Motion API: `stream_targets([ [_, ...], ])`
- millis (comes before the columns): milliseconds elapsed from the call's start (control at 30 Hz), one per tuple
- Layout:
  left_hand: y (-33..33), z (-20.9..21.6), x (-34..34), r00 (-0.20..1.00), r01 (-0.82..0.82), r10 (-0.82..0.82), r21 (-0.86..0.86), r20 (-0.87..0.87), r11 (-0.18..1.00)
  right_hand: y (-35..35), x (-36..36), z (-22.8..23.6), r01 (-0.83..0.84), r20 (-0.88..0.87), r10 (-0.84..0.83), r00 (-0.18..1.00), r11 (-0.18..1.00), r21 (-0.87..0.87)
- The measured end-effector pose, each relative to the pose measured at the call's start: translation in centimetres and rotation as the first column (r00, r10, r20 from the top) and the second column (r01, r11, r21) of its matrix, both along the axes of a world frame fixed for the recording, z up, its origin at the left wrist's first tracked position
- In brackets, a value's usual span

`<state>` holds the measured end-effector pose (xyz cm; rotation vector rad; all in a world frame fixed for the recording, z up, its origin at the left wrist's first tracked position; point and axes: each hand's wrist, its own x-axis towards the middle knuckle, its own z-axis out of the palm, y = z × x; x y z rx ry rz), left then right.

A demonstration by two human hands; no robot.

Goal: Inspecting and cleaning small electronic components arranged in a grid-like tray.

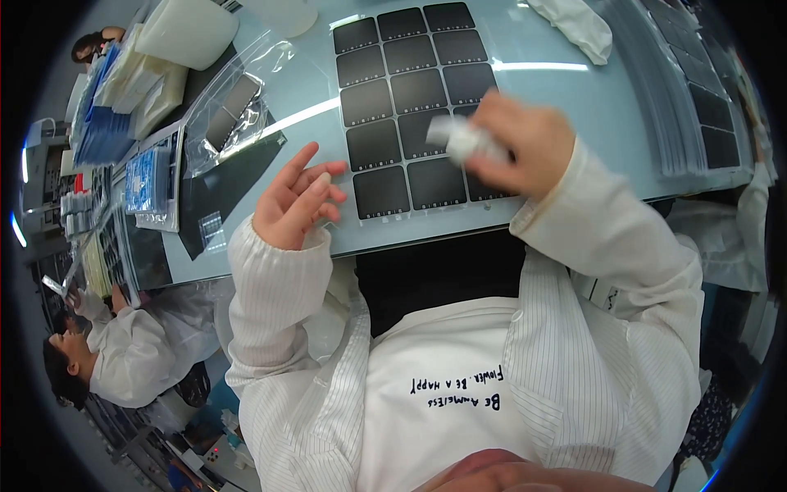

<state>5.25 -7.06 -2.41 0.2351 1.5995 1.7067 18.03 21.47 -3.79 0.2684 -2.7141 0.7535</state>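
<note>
A clear sheet of dark rounded rectangular panels, set out in rows three across, lies flat on the glassy table in front of me. My right hand is closed around a crumpled white wipe, over the lower right part of the sheet, hiding some panels. Whether the wipe touches them I cannot tell; it is a little blurred. Just off the sheet's left edge, my left hand is raised with its fingers apart and nothing in it.
On the left lie a clear plastic bag with dark panels in it and a dark flat sheet. Stacked clear sheets stand at the right, and a white cloth at the far right. A co-worker sits at lower left.
</note>
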Motion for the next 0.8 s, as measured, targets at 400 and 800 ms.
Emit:
stream_targets([
  [400, 1.9, -0.2, 2.2, 0.71, -0.047, -0.357, -0.546, -0.607, 0.836, -0.1, -1.7, 1.6, -0.162, 0.055, 0.159, 0.986, 0.985, 0.057],
  [800, -3.9, 0.6, 4.0, 0.735, 0.101, -0.418, -0.522, -0.535, 0.847, -4.3, -2.1, 1.5, -0.45, 0.088, 0.447, 0.89, 0.892, 0.025],
])
